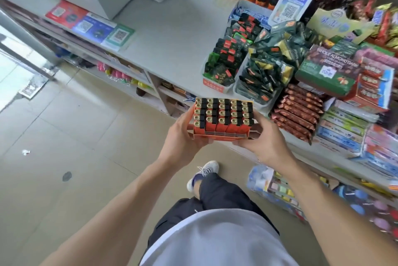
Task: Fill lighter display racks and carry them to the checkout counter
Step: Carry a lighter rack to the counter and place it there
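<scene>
Left hand (pixel 183 136) and right hand (pixel 261 138) each clasp one end of the full lighter rack (pixel 223 118), held level in the air just short of the table (pixel 172 35) (loading looks finished). This is the carrying step; next it needs setting down on bare tabletop, left of the snack boxes (pixel 226 56).
</scene>
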A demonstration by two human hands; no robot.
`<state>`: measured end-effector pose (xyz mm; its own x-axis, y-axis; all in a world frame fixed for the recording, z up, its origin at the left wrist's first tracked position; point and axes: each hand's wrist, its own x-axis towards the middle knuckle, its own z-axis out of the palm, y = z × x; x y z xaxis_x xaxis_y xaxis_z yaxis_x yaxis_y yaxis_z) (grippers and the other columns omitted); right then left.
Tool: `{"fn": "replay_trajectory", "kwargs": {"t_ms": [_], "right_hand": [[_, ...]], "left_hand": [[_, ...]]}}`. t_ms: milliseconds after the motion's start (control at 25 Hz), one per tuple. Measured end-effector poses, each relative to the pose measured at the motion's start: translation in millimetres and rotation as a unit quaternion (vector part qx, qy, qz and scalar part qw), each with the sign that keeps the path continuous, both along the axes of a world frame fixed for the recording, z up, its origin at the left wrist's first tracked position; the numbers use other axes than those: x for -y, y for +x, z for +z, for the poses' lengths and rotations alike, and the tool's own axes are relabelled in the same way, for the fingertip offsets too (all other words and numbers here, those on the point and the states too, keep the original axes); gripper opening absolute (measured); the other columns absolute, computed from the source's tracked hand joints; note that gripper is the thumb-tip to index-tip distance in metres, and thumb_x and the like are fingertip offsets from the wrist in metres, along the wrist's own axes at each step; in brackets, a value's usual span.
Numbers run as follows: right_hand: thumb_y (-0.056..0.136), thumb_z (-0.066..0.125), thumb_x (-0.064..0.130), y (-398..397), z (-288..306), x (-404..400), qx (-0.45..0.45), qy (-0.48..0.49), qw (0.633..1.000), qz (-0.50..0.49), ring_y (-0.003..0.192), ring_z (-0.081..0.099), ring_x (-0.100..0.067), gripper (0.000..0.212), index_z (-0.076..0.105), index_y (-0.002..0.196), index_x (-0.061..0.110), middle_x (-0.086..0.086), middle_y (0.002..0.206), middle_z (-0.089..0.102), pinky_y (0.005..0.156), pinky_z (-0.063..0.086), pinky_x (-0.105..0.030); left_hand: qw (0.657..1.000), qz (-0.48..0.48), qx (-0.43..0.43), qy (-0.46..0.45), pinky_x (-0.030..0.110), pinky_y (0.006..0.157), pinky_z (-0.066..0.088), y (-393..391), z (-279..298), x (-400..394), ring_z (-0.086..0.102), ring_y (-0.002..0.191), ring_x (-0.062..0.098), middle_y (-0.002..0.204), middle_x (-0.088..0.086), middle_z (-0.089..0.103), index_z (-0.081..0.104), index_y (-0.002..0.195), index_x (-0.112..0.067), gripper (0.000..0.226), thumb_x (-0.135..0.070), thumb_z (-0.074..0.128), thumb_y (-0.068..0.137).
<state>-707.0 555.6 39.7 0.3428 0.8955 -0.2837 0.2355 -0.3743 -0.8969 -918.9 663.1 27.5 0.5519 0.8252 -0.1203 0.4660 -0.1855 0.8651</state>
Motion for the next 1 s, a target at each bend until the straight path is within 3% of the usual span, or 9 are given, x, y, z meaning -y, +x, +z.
{"fn": "replay_trajectory", "kwargs": {"t_ms": [120, 280, 520, 680, 800, 880, 1000], "right_hand": [[0.071, 0.088, 0.005, 2.3, -0.4, -35.8, -0.007, 0.005, 1.000, -0.029, 0.093, 0.071, -0.003, 0.067, 0.058, 0.116, 0.045, 0.015, 0.101, 0.075, 0.079, 0.050, -0.013], [0.069, 0.092, 0.019, 17.3, 7.5, -72.3, 0.027, 0.010, 0.998, -0.057, 0.115, 0.059, 0.002, 0.068, 0.057, 0.119, 0.048, 0.022, 0.118, 0.067, 0.101, 0.045, -0.029], [0.069, 0.092, 0.018, 57.8, 27.7, -114.5, 0.055, 0.012, 0.992, -0.112, 0.111, 0.053, 0.015, 0.084, 0.046, 0.135, 0.042, 0.038, 0.118, 0.053, 0.103, 0.038, -0.016], [0.069, 0.091, 0.022, 76.3, 32.9, -131.0, 0.070, 0.012, 0.989, -0.127, 0.113, 0.059, 0.004, 0.074, 0.054, 0.131, 0.039, 0.024, 0.118, 0.066, 0.105, 0.045, -0.030], [0.071, 0.091, 0.023, 90.1, 38.7, -144.2, 0.076, 0.010, 0.986, -0.147, 0.117, 0.055, 0.003, 0.081, 0.050, 0.140, 0.033, 0.029, 0.122, 0.059, 0.105, 0.043, -0.024], [0.070, 0.091, 0.025, 102.9, 41.0, -155.0, 0.083, 0.002, 0.983, -0.161, 0.118, 0.054, 0.004, 0.084, 0.048, 0.142, 0.031, 0.030, 0.126, 0.057, 0.105, 0.042, -0.020], [0.068, 0.092, 0.031, 125.9, 47.3, -177.1, 0.097, -0.018, 0.976, -0.192, 0.109, 0.063, 0.003, 0.089, 0.047, 0.144, 0.031, 0.016, 0.131, 0.063, 0.105, 0.046, -0.032]], "left_hand": [[0.999, -0.032, -0.008, 0.010, 0.008, 0.075, 0.051, 9.0, 4.8, -52.0, 0.068, 0.095, -0.005, 0.107, -0.020, 0.071, 0.052, 0.140, -0.034, 0.080, -0.021, 0.093, 0.071], [0.998, -0.067, -0.016, 0.011, 0.023, 0.080, 0.058, 30.8, 13.2, -104.5, 0.070, 0.095, -0.003, 0.110, -0.016, 0.073, 0.048, 0.144, -0.033, 0.084, -0.027, 0.093, 0.072], [0.991, -0.127, -0.014, 0.027, 0.016, 0.072, 0.057, 89.0, 29.5, -169.6, 0.069, 0.094, -0.002, 0.110, -0.016, 0.072, 0.051, 0.139, -0.035, 0.078, -0.028, 0.091, 0.073], [0.988, -0.154, -0.006, 0.028, 0.021, 0.070, 0.059, 118.4, 31.9, -197.3, 0.071, 0.091, -0.001, 0.106, -0.015, 0.074, 0.054, 0.136, -0.037, 0.076, -0.023, 0.092, 0.072], [0.982, -0.186, -0.002, 0.027, 0.018, 0.069, 0.058, 141.0, 34.6, -221.8, 0.071, 0.091, -0.002, 0.105, -0.016, 0.074, 0.055, 0.135, -0.035, 0.076, -0.022, 0.093, 0.071], [0.977, -0.210, 0.005, 0.021, 0.024, 0.074, 0.059, 158.3, 38.3, -237.9, 0.071, 0.094, 0.000, 0.106, -0.017, 0.074, 0.054, 0.135, -0.035, 0.076, -0.024, 0.092, 0.071], [0.973, -0.232, 0.012, 0.005, 0.028, 0.075, 0.060, 191.6, 47.9, -266.6, 0.071, 0.091, 0.000, 0.103, -0.020, 0.074, 0.054, 0.134, -0.037, 0.075, -0.021, 0.092, 0.071]]}}
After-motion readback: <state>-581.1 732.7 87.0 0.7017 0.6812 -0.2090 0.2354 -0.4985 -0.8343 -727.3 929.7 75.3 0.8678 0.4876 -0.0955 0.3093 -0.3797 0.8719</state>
